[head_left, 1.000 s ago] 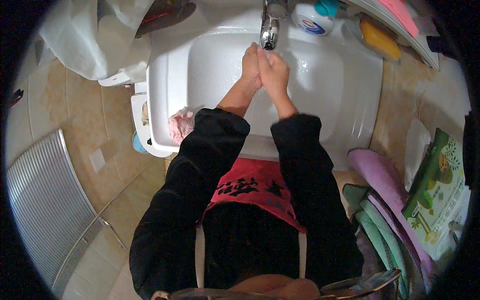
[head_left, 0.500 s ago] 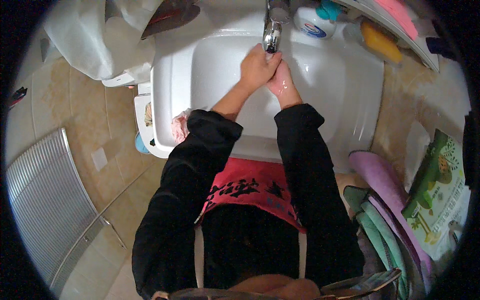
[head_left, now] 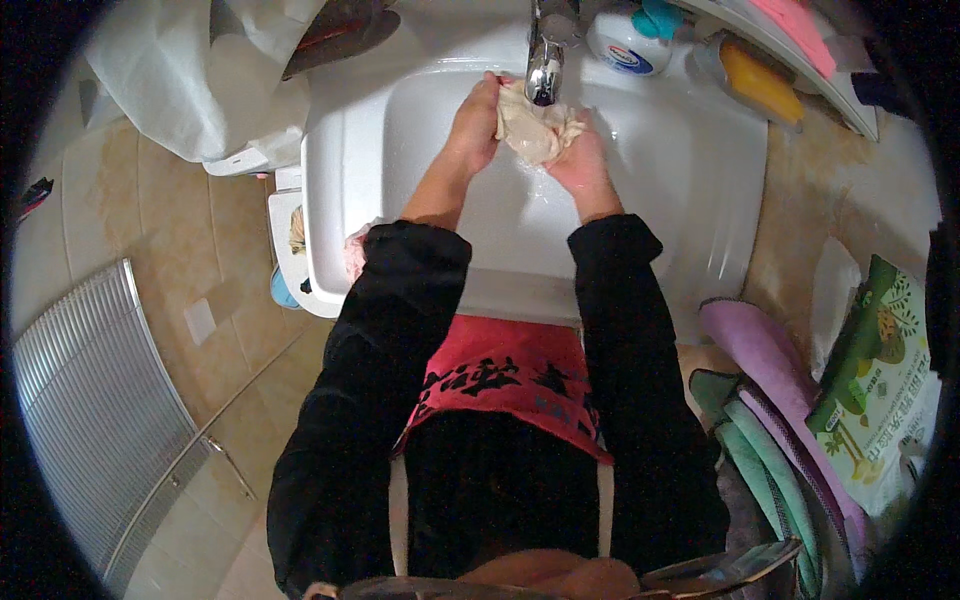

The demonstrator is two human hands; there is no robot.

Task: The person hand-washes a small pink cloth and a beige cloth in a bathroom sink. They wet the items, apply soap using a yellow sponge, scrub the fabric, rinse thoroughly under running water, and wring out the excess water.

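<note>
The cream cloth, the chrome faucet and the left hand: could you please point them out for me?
Cream cloth (head_left: 535, 138), head view: middle of its fabric.
Chrome faucet (head_left: 544, 78), head view: its spout.
Left hand (head_left: 475, 122), head view: back of the hand.

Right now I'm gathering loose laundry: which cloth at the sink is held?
The cream cloth, held in the left hand and right hand under the faucet; the pink cloth lies unheld by the sink's left edge.

Your white sink (head_left: 325, 170), a chrome faucet (head_left: 545, 68) at the middle of its far edge, a white, teal-capped bottle (head_left: 626, 45) just to the faucet's right, a crumpled pink cloth (head_left: 355, 255) at the sink's near-left corner, partly behind your sleeve (head_left: 425, 245)
</note>
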